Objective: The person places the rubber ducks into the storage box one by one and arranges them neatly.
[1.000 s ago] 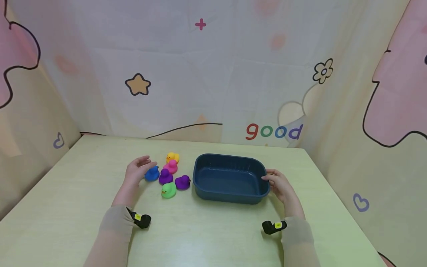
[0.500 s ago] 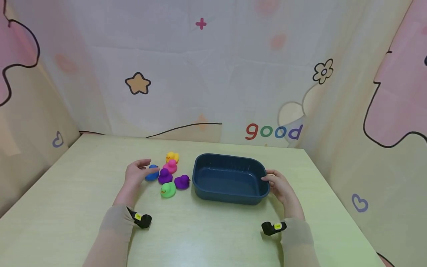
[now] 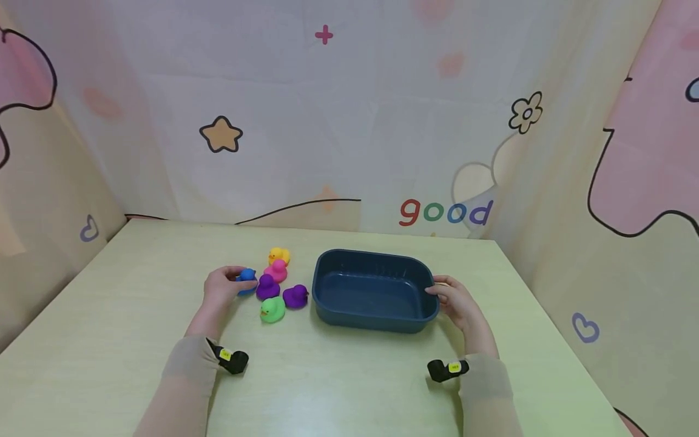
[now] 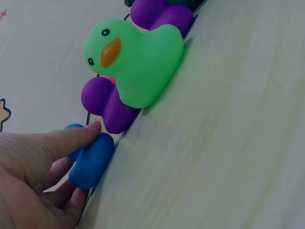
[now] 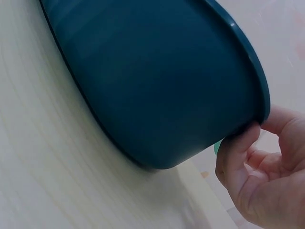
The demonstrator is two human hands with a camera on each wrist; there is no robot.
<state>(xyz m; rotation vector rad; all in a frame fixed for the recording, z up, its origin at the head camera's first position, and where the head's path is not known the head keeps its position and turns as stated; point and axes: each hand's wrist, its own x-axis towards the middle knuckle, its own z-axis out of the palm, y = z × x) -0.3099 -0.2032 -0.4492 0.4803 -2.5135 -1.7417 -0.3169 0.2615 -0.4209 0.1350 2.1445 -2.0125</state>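
Note:
My left hand (image 3: 219, 286) pinches a blue rubber duck (image 3: 248, 275) between thumb and fingers. In the left wrist view the thumb lies across the blue duck (image 4: 93, 162), which sits at table level. Close to it stand two purple ducks (image 3: 268, 287), a green duck (image 3: 272, 310), a pink duck (image 3: 276, 271) and a yellow duck (image 3: 280, 256). A dark blue rectangular basin (image 3: 377, 320) rests to their right. At its right end my right hand (image 3: 457, 303) grips the rim, with the thumb at the top edge; the right wrist view shows the bent fingers against the outer wall (image 5: 167, 95).
A pale wooden table (image 3: 338, 382) carries everything. Its back edge meets a printed cloth curtain (image 3: 306, 139), and more cloth hangs at both sides. A small black camera (image 3: 233, 362) is strapped to each wrist.
My left hand has lowered slightly and its thumb and fingers have closed around the blue duck. My right hand keeps its place on the basin. The head view has shifted a little.

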